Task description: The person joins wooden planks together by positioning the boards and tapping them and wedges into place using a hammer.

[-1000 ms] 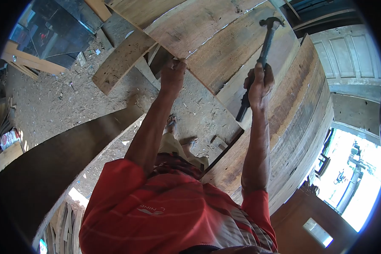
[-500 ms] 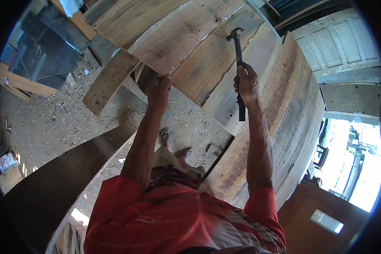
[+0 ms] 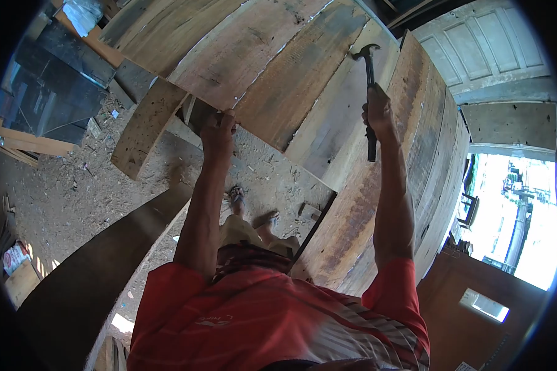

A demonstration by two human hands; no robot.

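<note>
My right hand (image 3: 379, 112) is wrapped round the handle of a claw hammer (image 3: 370, 67), held above the joined wooden boards (image 3: 278, 93) with its head pointing away from me. My left hand (image 3: 218, 135) is closed at the near edge of the boards, its fingertips touching the edge beside a seam with white filler. Whether those fingers pinch anything small cannot be made out. A short curved board (image 3: 143, 127) lies to the left of my left hand, lower than the joined boards.
A large curved dark panel (image 3: 99, 266) stands at the lower left. Dark sheets (image 3: 49, 93) lie at the upper left. Wood scraps litter the floor (image 3: 74, 191). A panelled door (image 3: 483, 46) and a bright doorway (image 3: 513, 210) are on the right.
The view has shifted, so the boards appear further left. The hammer has swung from tilted to nearly upright in view. My left hand stays at the board edge.
</note>
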